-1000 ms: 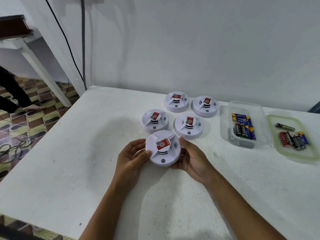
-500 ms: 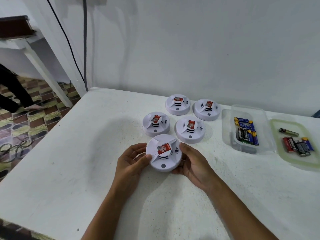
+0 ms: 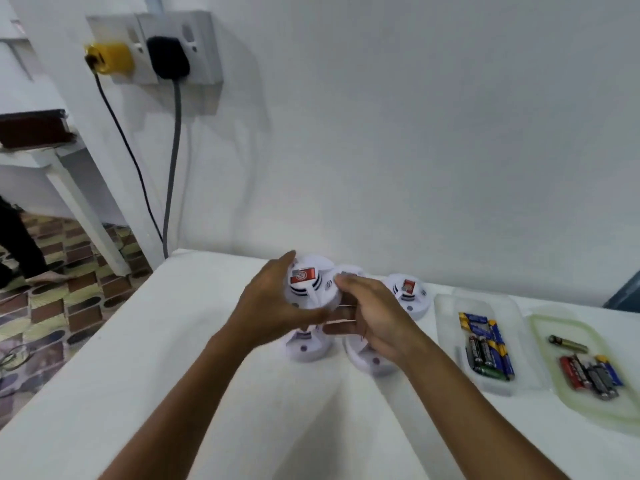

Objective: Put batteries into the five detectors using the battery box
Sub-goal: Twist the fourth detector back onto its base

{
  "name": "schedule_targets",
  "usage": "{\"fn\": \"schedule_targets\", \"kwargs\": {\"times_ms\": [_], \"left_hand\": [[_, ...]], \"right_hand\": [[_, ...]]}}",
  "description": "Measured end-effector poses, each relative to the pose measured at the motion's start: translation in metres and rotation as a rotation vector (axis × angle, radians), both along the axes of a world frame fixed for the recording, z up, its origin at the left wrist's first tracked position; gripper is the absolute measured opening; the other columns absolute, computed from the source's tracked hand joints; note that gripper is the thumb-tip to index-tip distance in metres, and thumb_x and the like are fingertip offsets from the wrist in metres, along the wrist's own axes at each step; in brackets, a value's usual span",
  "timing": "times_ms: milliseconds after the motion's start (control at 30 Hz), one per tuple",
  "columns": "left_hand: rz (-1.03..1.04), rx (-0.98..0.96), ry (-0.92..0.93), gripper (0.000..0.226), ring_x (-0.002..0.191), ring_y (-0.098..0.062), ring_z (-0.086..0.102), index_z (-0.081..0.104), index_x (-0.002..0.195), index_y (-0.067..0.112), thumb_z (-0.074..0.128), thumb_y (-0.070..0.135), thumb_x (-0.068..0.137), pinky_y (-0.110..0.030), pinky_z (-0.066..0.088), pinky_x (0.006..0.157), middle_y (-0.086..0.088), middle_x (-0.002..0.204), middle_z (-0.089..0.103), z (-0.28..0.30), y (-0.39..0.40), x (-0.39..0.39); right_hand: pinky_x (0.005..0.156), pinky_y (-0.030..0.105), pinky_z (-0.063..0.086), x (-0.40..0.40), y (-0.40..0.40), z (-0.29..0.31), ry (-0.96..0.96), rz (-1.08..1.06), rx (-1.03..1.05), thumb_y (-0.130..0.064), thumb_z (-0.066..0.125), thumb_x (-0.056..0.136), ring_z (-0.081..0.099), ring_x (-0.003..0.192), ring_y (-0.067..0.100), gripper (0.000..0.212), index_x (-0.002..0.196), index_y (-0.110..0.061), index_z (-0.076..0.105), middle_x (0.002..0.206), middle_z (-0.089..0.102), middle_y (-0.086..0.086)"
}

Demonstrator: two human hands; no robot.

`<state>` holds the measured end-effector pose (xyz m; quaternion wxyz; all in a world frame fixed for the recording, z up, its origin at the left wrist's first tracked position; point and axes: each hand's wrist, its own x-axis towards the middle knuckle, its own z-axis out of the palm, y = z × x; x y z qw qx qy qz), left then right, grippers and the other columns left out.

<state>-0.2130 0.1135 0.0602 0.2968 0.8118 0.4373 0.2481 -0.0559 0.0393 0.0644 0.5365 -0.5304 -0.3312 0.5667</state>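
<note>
White table (image 3: 114, 403) against a plain wall, two plugs in the socket (image 3: 173, 46) at 11 o'clock. Clear battery box (image 3: 446, 327) at 3 o'clock, full of batteries (image 3: 488, 351); lid (image 3: 540, 327) beside it with a few more. Round detector (image 3: 311, 284) raised at centre, gripped by left hand (image 3: 273, 306) and right hand (image 3: 377, 317), fingers curled round it.

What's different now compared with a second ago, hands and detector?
The detector that rested on the table between both hands has been lifted and now hangs above the other detectors, with the left hand gripping its side and the right hand at its other edge. The view has also tilted upward. The remaining detectors, the battery box and the lid with loose batteries stay where they were.
</note>
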Motion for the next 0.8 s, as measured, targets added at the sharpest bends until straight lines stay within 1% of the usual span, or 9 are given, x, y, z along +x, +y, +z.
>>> {"fn": "schedule_targets", "kwargs": {"times_ms": [67,133,167,233,300,400,467,600,800], "left_hand": [[0.030,-0.015,0.058,0.089,0.110,-0.011,0.058,0.054,0.123,0.029,0.079,0.065,0.046,-0.029,0.048,0.092,0.019,0.118,0.056,0.001,0.038,0.009],[0.067,0.006,0.119,0.073,0.094,-0.012,0.063,0.058,0.105,0.030,0.077,0.068,0.045,-0.031,0.053,0.080,0.012,0.101,0.065,-0.008,0.072,0.014],[0.061,0.000,0.140,0.073,0.094,-0.014,0.064,0.058,0.104,0.030,0.077,0.068,0.045,-0.030,0.052,0.079,0.010,0.101,0.065,-0.017,0.084,0.014],[0.047,-0.020,0.191,0.087,0.104,-0.017,0.062,0.056,0.119,0.024,0.078,0.068,0.047,-0.030,0.050,0.086,0.005,0.114,0.064,-0.032,0.102,0.015],[0.027,-0.041,0.226,0.100,0.113,-0.019,0.058,0.051,0.130,0.018,0.079,0.069,0.048,-0.030,0.046,0.093,0.002,0.124,0.060,-0.047,0.114,0.016],[0.010,-0.067,0.259,0.110,0.120,-0.020,0.054,0.046,0.136,0.015,0.077,0.073,0.047,-0.030,0.043,0.099,0.001,0.131,0.057,-0.062,0.121,0.018],[0.012,-0.077,0.258,0.115,0.128,-0.021,0.049,0.038,0.144,0.013,0.079,0.069,0.052,-0.030,0.039,0.105,-0.001,0.140,0.051,-0.069,0.124,0.019],[-0.002,-0.101,0.283,0.116,0.136,-0.020,0.039,0.024,0.151,0.009,0.081,0.059,0.063,-0.029,0.032,0.109,-0.004,0.151,0.039,-0.077,0.127,0.018],[-0.028,-0.156,0.319,0.120,0.140,-0.021,0.034,0.015,0.153,0.009,0.081,0.057,0.065,-0.029,0.030,0.110,-0.005,0.156,0.029,-0.076,0.134,0.019]], "right_hand": [[0.076,0.043,0.056,0.014,0.028,0.007,-0.245,-0.050,-0.012,-0.026,0.049,0.097,0.069,0.077,0.028,0.025,0.099,-0.008,0.066,0.086,0.070,0.013],[0.082,0.041,0.055,0.032,0.056,0.002,-0.534,-0.131,-0.012,-0.025,0.053,0.094,0.067,0.085,0.024,0.024,0.113,-0.014,0.063,0.100,0.069,0.009],[0.087,0.037,0.053,0.039,0.065,-0.002,-0.691,-0.133,-0.012,-0.022,0.055,0.093,0.065,0.092,0.022,0.030,0.122,-0.015,0.058,0.110,0.066,0.008],[0.095,0.031,0.046,0.053,0.078,-0.009,-1.004,-0.029,-0.040,-0.017,0.055,0.092,0.058,0.110,0.022,0.041,0.133,-0.016,0.050,0.129,0.057,0.009],[0.101,0.032,0.041,0.063,0.087,-0.018,-1.189,0.116,-0.080,-0.019,0.061,0.089,0.050,0.124,0.025,0.053,0.139,-0.017,0.044,0.140,0.048,0.009],[0.103,0.038,0.040,0.069,0.094,-0.029,-1.281,0.296,-0.167,-0.038,0.075,0.075,0.042,0.131,0.027,0.084,0.146,-0.020,0.033,0.146,0.037,0.007],[0.102,0.038,0.041,0.071,0.097,-0.034,-1.344,0.363,-0.180,-0.046,0.079,0.068,0.042,0.129,0.025,0.095,0.146,-0.020,0.031,0.144,0.038,0.005],[0.095,0.036,0.045,0.072,0.099,-0.044,-1.422,0.370,-0.167,-0.050,0.080,0.064,0.050,0.119,0.023,0.094,0.142,-0.019,0.037,0.133,0.046,0.003],[0.092,0.034,0.046,0.073,0.103,-0.048,-1.374,0.336,-0.143,-0.045,0.082,0.063,0.054,0.113,0.022,0.087,0.137,-0.018,0.044,0.128,0.049,0.001]]}}
